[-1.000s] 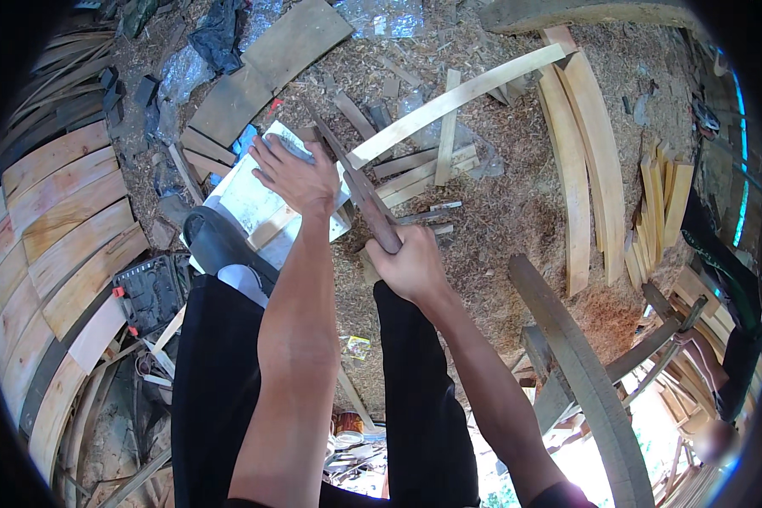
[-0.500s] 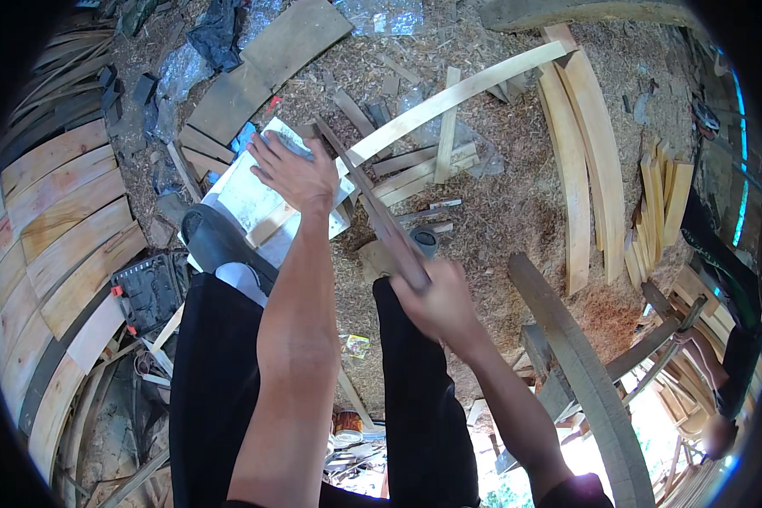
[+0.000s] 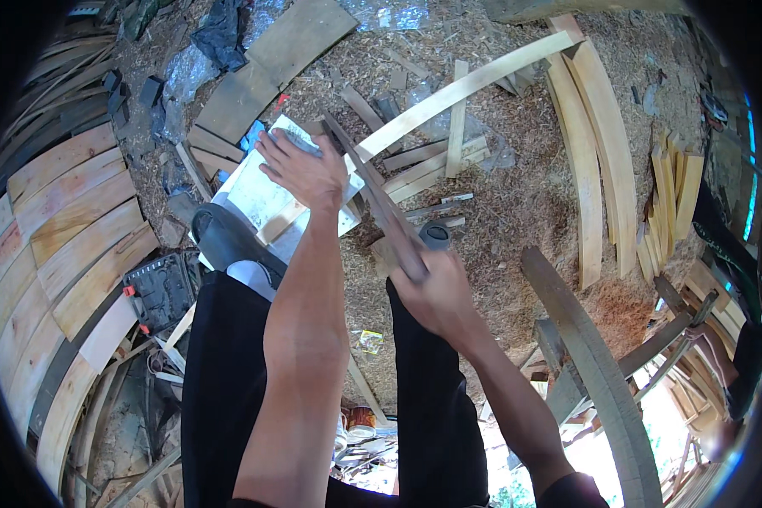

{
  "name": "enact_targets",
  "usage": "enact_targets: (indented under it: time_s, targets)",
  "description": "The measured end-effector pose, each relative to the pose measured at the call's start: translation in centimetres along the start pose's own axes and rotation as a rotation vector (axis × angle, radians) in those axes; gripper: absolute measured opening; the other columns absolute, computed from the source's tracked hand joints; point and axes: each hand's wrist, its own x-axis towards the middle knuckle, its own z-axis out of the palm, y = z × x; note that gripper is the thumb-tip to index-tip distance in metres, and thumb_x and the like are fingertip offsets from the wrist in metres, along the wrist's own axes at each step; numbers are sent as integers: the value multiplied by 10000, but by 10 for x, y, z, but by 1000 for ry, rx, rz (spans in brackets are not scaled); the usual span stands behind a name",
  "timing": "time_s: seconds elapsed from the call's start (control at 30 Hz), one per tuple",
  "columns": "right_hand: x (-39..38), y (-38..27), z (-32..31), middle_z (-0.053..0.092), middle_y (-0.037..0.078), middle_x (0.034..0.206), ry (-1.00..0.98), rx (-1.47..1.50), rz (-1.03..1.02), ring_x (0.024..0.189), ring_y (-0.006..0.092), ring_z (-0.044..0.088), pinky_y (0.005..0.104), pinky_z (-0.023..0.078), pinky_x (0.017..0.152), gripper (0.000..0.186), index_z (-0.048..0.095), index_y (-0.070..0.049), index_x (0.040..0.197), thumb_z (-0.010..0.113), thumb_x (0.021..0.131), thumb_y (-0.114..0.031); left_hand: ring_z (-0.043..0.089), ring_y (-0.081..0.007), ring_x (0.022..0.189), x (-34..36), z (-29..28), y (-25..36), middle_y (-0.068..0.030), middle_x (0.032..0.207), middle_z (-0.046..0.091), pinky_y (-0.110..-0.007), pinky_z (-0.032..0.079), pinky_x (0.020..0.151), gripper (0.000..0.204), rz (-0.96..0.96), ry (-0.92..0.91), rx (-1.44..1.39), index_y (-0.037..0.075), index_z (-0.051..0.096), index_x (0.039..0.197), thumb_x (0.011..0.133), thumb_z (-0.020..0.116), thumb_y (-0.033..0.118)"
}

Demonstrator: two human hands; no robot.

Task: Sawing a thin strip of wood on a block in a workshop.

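Note:
My right hand (image 3: pixel 436 292) is closed round the near end of a handsaw (image 3: pixel 387 218) with a long, tapered, brownish-grey blade. Its blade slants away to the left and crosses a long pale wooden plank (image 3: pixel 449 102) just right of my other hand. My left hand (image 3: pixel 306 171) lies with fingers spread, pressing down over the plank and a white, scuffed block (image 3: pixel 244 196). A short pale length of wood (image 3: pixel 281 222) shows on the near side of that hand, in line with the plank. My dark shoe (image 3: pixel 233 241) rests against the block.
Curved boards (image 3: pixel 597 152) lie at the right, beside a bundle of short sticks (image 3: pixel 673 190). Stacked planks (image 3: pixel 85 245) and an open black tool case (image 3: pixel 165 292) are at left. A thick beam (image 3: pixel 593 364) rises near my right arm. Another person's arm (image 3: pixel 715 360) shows far right.
The whole view has shifted slightly, moving things a little to the right. The handsaw stays across the plank in my right hand, and my left hand keeps its place on the block.

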Motion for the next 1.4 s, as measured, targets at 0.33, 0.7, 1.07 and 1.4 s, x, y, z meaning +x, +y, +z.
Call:
enact_targets:
  time_s: [0.33,0.7,1.07,1.4]
  targets:
    - [-63,4,-23,612,227,631,-86,-50,186,630,418,640,462,523,609,247,643,21,717,711,766,-211,147,-373,1476,-2,1,0,-244,1541,255,-551,91,1184,686,-6,6,18,-64,349,1416,867,485,324]
    - [43,-5,12,574,248,594,-4,56,67,619,422,631,435,498,594,299,645,58,723,657,792,-233,153,-362,1476,0,-1,0,-245,1538,262,-558,84,1184,669,35,18,24,-51,361,1406,870,506,323]
    - [-58,5,-23,582,239,603,10,13,-13,611,401,645,413,503,581,233,648,55,767,665,779,-177,141,-379,1476,0,-1,-8,-252,1534,262,-550,83,1186,664,22,37,12,-44,367,1403,867,507,322]
    - [51,0,17,585,254,614,20,1,37,625,404,645,428,498,626,301,652,59,754,653,796,-240,142,-379,1475,-1,5,3,-252,1534,259,-551,87,1185,668,17,17,-9,-50,361,1406,868,497,322]
